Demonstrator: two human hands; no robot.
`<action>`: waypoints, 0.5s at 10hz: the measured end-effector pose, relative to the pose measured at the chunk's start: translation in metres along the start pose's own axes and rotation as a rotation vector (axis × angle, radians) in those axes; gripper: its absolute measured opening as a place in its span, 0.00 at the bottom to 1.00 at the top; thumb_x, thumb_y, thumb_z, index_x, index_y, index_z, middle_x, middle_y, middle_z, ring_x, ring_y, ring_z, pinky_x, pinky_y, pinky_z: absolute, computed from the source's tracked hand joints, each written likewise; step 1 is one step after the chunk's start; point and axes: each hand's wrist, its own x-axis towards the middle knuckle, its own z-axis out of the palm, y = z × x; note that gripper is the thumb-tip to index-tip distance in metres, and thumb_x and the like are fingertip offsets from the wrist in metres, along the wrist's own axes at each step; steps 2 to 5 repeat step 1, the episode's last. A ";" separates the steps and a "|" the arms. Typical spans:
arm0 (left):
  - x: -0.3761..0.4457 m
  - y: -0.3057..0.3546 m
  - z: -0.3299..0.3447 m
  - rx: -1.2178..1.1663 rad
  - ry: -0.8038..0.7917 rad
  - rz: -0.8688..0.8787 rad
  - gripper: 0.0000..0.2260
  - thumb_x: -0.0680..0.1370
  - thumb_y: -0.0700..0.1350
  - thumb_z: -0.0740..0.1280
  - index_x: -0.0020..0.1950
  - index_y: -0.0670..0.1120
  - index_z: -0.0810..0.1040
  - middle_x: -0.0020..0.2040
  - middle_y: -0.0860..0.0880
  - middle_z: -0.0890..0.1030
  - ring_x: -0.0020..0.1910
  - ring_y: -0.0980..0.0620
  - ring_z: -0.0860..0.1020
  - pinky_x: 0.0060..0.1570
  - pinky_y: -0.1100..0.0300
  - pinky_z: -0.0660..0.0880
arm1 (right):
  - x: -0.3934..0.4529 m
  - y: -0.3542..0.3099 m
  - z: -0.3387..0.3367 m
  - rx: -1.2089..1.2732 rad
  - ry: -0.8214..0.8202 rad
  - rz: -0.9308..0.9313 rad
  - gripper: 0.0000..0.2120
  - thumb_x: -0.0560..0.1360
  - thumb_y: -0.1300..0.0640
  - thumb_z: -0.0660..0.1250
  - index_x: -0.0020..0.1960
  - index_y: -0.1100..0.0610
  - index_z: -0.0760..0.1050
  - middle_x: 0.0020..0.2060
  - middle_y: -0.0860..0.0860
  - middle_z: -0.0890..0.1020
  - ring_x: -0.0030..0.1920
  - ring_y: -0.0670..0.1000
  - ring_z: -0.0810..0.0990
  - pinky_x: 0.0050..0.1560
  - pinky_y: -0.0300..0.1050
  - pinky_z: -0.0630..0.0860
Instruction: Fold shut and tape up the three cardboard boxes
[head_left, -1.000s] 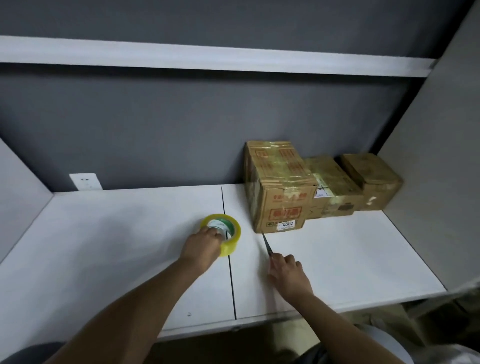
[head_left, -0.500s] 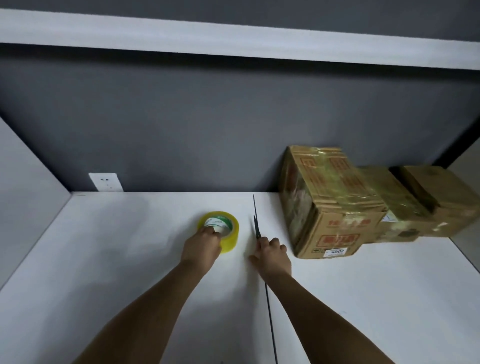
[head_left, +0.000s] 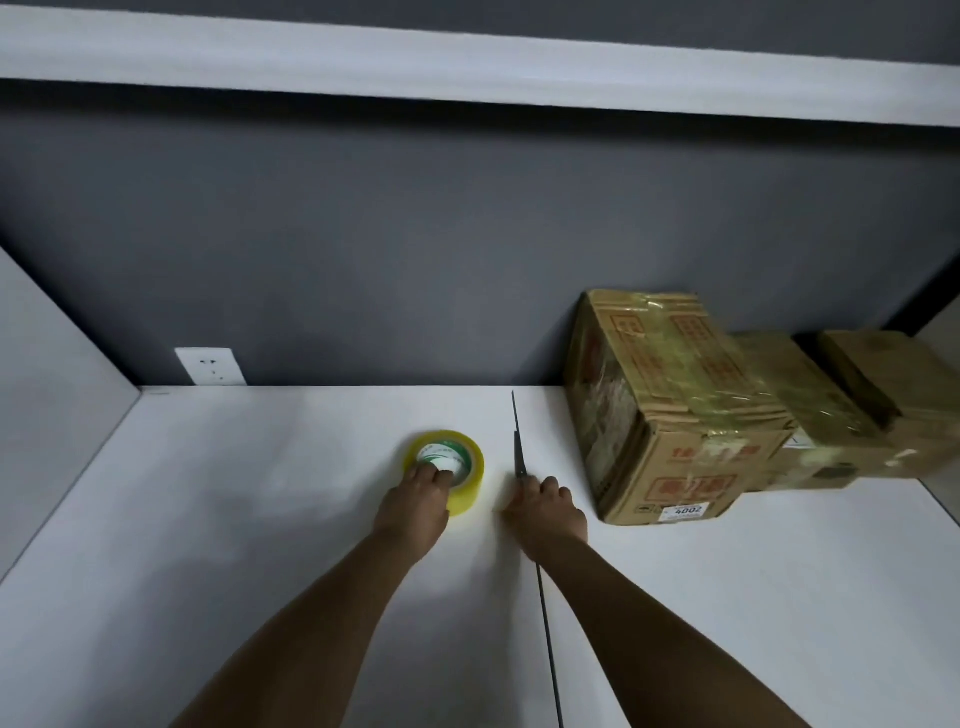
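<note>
three cardboard boxes sit in a row against the dark wall at about 3 o'clock on the white bench (head_left: 260, 519), each touching the next. the big box (head_left: 670, 410) is nearest the middle, brown with red printing, its top flaps closed under glossy yellowish tape, and a small white label reading 4002 low on its front face. the middle box (head_left: 802, 400) is lower and also shiny with tape across the top. the far box (head_left: 893, 389) at the right edge is plain brown, its top closed; tape on it is hard to make out.

at 9 o'clock from the big box, well apart from it, lies a roll of tape (head_left: 457, 467), yellow with a green and white core, flat on the bench. the left hand (head_left: 415, 501) rests on its near edge, fingers curled into the core and gripping the roll. just beside it at 3 o'clock, the right hand (head_left: 548, 512) has its fingers closed round a thin dark blade (head_left: 519, 457) that points toward 12 o'clock along the bench seam.

a white wall socket (head_left: 210, 366) sits at 10 o'clock.
</note>
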 end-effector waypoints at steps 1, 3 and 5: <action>-0.009 0.001 -0.019 0.037 0.021 0.009 0.20 0.80 0.45 0.60 0.72 0.48 0.64 0.70 0.47 0.67 0.69 0.47 0.66 0.59 0.54 0.70 | -0.013 0.006 -0.019 0.007 0.010 -0.018 0.20 0.82 0.47 0.49 0.68 0.56 0.66 0.63 0.56 0.71 0.64 0.58 0.70 0.59 0.51 0.70; -0.009 0.001 -0.019 0.037 0.021 0.009 0.20 0.80 0.45 0.60 0.72 0.48 0.64 0.70 0.47 0.67 0.69 0.47 0.66 0.59 0.54 0.70 | -0.013 0.006 -0.019 0.007 0.010 -0.018 0.20 0.82 0.47 0.49 0.68 0.56 0.66 0.63 0.56 0.71 0.64 0.58 0.70 0.59 0.51 0.70; -0.009 0.001 -0.019 0.037 0.021 0.009 0.20 0.80 0.45 0.60 0.72 0.48 0.64 0.70 0.47 0.67 0.69 0.47 0.66 0.59 0.54 0.70 | -0.013 0.006 -0.019 0.007 0.010 -0.018 0.20 0.82 0.47 0.49 0.68 0.56 0.66 0.63 0.56 0.71 0.64 0.58 0.70 0.59 0.51 0.70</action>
